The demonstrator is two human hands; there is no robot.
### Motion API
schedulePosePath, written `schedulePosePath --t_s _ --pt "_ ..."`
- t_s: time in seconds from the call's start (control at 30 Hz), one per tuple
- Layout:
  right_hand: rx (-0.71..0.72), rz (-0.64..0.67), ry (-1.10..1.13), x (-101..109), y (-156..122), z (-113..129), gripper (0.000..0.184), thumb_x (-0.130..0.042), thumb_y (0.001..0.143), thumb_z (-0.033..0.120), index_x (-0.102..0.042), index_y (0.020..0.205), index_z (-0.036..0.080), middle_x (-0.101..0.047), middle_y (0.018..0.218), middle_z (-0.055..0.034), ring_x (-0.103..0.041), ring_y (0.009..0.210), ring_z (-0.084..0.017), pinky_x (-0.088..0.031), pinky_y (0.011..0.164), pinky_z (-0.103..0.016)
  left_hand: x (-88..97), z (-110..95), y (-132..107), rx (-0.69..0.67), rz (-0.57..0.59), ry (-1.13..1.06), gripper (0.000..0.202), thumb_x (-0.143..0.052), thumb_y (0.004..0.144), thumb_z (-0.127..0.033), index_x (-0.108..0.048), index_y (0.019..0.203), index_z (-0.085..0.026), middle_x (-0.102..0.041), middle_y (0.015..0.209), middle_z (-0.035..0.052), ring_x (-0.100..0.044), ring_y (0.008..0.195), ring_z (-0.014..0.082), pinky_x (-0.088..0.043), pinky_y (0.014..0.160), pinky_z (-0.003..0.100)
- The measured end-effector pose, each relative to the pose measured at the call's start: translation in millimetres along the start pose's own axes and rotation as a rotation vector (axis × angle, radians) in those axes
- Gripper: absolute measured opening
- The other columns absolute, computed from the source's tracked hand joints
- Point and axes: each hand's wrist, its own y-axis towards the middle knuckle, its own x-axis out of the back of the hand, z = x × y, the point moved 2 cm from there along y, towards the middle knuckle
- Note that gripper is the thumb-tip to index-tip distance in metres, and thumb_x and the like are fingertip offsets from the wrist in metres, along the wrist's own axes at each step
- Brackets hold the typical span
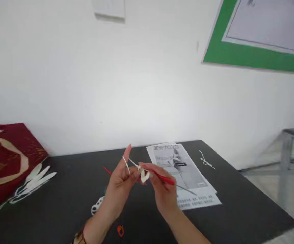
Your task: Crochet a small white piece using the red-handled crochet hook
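Over the dark table, my left hand point(120, 181) pinches a small piece of white crochet work point(144, 175). White yarn point(126, 164) loops around its raised index finger and runs down to the piece. My right hand point(163, 189) grips a crochet hook point(166, 179) with a red handle, its thin metal shaft sticking out to the lower right. The hook's other end meets the white piece between my hands; fingers hide its tip. Both hands nearly touch.
Printed sheets point(195, 173) lie behind my right hand, with a knotted white yarn scrap point(206, 162) further right. White crocheted pieces point(36, 179) sit by a dark red bag point(6, 159). A white ringed item point(97, 205) and orange yarn point(120, 230) lie near my left arm.
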Motion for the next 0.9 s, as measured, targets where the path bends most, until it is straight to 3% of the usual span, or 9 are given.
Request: schedulePosePath --t_s 0.13,0.33,0.4,0.6,0.8,0.9 --pt "-0.05 -0.019 0.067 -2 -1 -10 0.015 -0.065 0.085 0.028 -0.075 0.096 0.031 -0.076 0.097 -0.0011 -0.071 0.082 -0.018 -0.057 0.061 -0.023 -3.2 -2 2 0.079 0.065 0.006 0.087 -0.063 0.086 -0.023 -0.006 0.152 -0.028 -0.067 0.067 -0.0031 -0.06 0.062 0.0126 -0.047 0.067 0.027" --pt "0.037 -0.003 -0.074 3 3 -6 0.02 -0.063 0.086 0.022 -0.074 0.101 0.03 -0.076 0.1 -0.0014 -0.07 0.092 -0.02 -0.058 0.078 -0.029 4.9 -13 9 0.245 0.012 0.045 0.075 -0.073 0.074 -0.017 -0.04 0.142 -0.016 -0.071 0.082 0.0052 -0.064 0.078 0.0186 -0.047 0.073 0.03" --pt "0.105 0.044 -0.123 5 4 -5 0.024 -0.061 0.087 0.019 -0.072 0.104 0.03 -0.075 0.104 -0.0021 -0.069 0.096 -0.021 -0.057 0.084 -0.032 5.1 -17 11 0.273 -0.029 0.004 0.068 -0.072 0.075 -0.017 -0.045 0.138 -0.013 -0.07 0.082 0.0058 -0.063 0.077 0.0182 -0.047 0.073 0.032" --pt "0.303 0.142 -0.21 7 0 -6 0.033 -0.058 0.088 0.012 -0.068 0.112 0.032 -0.071 0.114 -0.0023 -0.064 0.108 -0.023 -0.048 0.099 -0.043 -6.7 -18 14 0.265 0.033 -0.027 0.084 -0.074 0.076 -0.02 -0.029 0.147 -0.018 -0.066 0.071 -0.0001 -0.058 0.066 0.013 -0.043 0.07 0.029" --pt "0.142 0.044 -0.098 6 0 -7 0.025 -0.059 0.088 0.019 -0.071 0.106 0.031 -0.073 0.108 -0.002 -0.067 0.102 -0.021 -0.053 0.09 -0.036 -12.5 -12 14 0.103 0.009 0.14 0.094 -0.068 0.081 -0.026 -0.007 0.152 -0.02 -0.061 0.06 -0.0054 -0.055 0.056 0.0121 -0.043 0.059 0.025" --pt "0.071 0.007 -0.026 5 3 -8 0.02 -0.061 0.087 0.022 -0.073 0.102 0.03 -0.074 0.105 -0.003 -0.067 0.098 -0.021 -0.054 0.086 -0.034 -11.3 -8 10 0.001 -0.038 0.277 0.089 -0.063 0.084 -0.028 -0.006 0.152 -0.02 -0.056 0.056 -0.0071 -0.048 0.049 0.0104 -0.04 0.051 0.022"
